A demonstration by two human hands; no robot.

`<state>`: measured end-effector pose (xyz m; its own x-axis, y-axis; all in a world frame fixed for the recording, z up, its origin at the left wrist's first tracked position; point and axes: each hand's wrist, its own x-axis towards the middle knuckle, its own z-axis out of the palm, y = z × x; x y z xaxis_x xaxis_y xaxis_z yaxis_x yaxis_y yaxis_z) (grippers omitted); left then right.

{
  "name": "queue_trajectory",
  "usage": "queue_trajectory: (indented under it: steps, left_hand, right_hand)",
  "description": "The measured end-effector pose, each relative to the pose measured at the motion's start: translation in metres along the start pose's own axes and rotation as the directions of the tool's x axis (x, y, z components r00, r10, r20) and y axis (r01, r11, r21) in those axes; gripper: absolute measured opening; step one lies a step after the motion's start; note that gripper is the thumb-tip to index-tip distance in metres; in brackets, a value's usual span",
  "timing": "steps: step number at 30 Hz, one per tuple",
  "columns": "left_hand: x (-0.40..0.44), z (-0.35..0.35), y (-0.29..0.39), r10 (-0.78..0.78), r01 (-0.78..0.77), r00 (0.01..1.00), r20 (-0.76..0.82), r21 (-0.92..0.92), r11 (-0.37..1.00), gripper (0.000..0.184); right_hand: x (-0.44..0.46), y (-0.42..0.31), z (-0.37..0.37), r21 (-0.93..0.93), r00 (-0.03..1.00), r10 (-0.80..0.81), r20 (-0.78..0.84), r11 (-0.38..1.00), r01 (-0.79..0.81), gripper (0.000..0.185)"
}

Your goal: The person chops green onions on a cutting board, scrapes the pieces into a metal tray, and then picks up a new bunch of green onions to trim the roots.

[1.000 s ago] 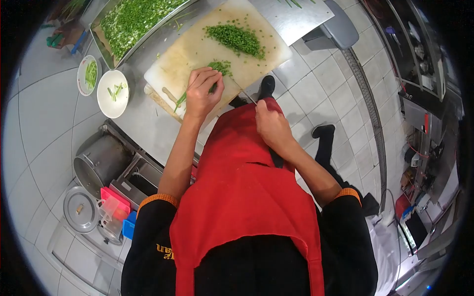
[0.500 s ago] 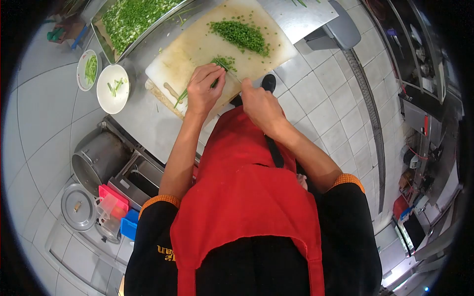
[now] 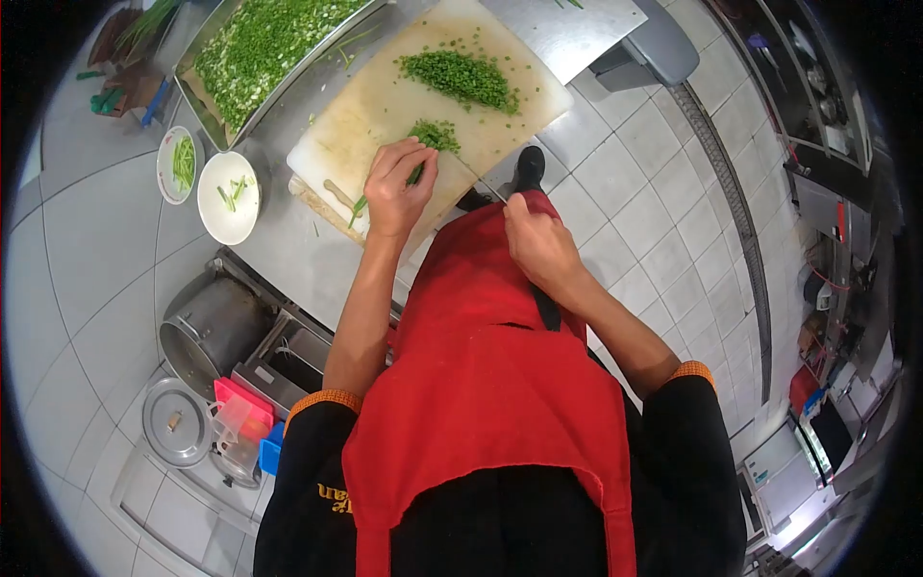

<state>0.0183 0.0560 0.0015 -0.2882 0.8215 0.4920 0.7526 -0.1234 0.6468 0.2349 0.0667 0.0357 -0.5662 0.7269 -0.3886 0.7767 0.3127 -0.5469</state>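
My left hand [image 3: 400, 188] is closed around a bunch of green onions [image 3: 359, 210] and rests on the white cutting board [image 3: 346, 130]. A small heap of chopped green onion [image 3: 437, 135] lies just beyond its fingertips. My right hand [image 3: 541, 242] grips a knife [image 3: 480, 180] by the handle, which the fingers hide. The thin blade points up and left toward the small heap. Farther up the board sits a larger pile of chopped green onion [image 3: 461, 79], with bits scattered round it.
A metal tray [image 3: 274, 94] full of chopped green onion stands at upper left. Beside it are a white bowl [image 3: 226, 213] and a smaller bowl [image 3: 165, 183], both holding green pieces. A large pot [image 3: 226, 322] and a round lid [image 3: 177, 423] are at lower left.
My right hand and the knife have drawn back right and down, away from my left hand. More of the blade shows. The whole view has shifted slightly.
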Motion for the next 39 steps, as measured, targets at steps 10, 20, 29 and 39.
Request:
queue_trajectory:
  steps: [10, 20, 29, 39]
  left_hand:
    - [0.0, 0.0, -0.001, 0.033, -0.032, 0.999, -0.017, 0.014, 0.999, 0.016]
    - [0.0, 0.001, 0.0, 0.023, -0.024, 1.0, 0.02, 0.033, 0.999, 0.015]
    - [0.0, -0.004, 0.0, 0.061, -0.068, 0.993, 0.1, 0.073, 0.995, 0.013]
    - [0.003, -0.018, -0.009, 0.163, -0.175, 0.964, 0.21, 0.04, 0.984, 0.015]
  right_hand:
    - [0.036, -0.028, -0.011, 0.0, 0.994, -0.109, -0.024, 0.994, 0.109, 0.011]
    - [0.05, -0.036, 0.004, -0.095, 0.995, -0.077, -0.061, 0.993, 0.071, 0.009]
    - [-0.001, 0.011, 0.012, -0.091, 0.999, 0.025, -0.029, 0.995, -0.028, 0.008]
    - [0.012, -0.017, -0.009, -0.086, 0.999, -0.031, -0.039, 0.996, 0.028, 0.008]
